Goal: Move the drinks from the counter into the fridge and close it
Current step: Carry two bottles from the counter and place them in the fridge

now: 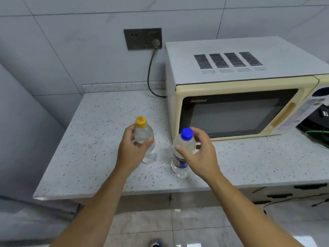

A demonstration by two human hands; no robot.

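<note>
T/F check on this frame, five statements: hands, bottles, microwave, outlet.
1. The left hand grips the yellow-capped bottle. True.
2. The right hand rests flat on the counter. False: it holds the blue-capped bottle.
3. The microwave door is open. False: it is closed.
4. A cord is plugged into the wall outlet. True.
5. Both bottles lie on their sides. False: both stand roughly upright.

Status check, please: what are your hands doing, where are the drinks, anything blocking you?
Left hand grips yellow-cap bottle. Right hand grips blue-cap bottle. Both bottles at counter. Microwave close right; nothing blocking.
</note>
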